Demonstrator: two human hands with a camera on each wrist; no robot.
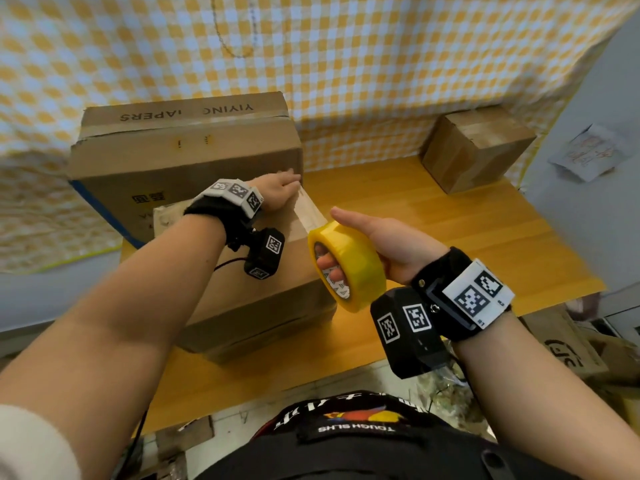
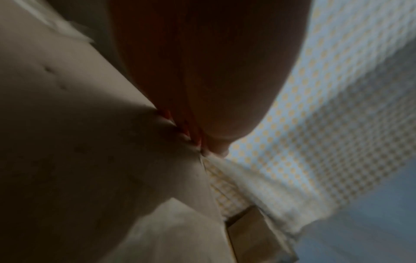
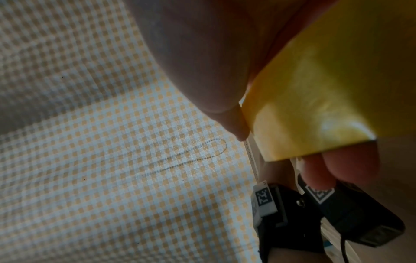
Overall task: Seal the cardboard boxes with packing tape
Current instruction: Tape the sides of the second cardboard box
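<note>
Left hand flat on top of the near brown cardboard box, fingers straight, pressing down the loose end of the clear tape strip at the far edge of the lid. Right hand wrapped around the fat yellow roll of packing tape, fingers hooked through the hole, thumb straight along the outside. Roll held up in the air just past the right edge of the box, strip stretched tight between roll and pressing hand.

Box sitting on the orange wooden bench, pushed up against a bigger brown cardboard box behind it. Small brown cardboard box at the far right corner of the bench, well apart.

Good way to do this step, as a guess from here:
- Keep pressing flat and hard, so the stuck end stays put.
- Pull the roll slowly and straight along the seam, not off to one side.
- Keep the strip tight, low and close to the lid, so no bubbles or wrinkles.
- Rub along behind the roll to stick it down.
- Run a little way over the edge before cutting.

Seam itself hidden under arm and hand, so hard to tell how well lined up.
</note>
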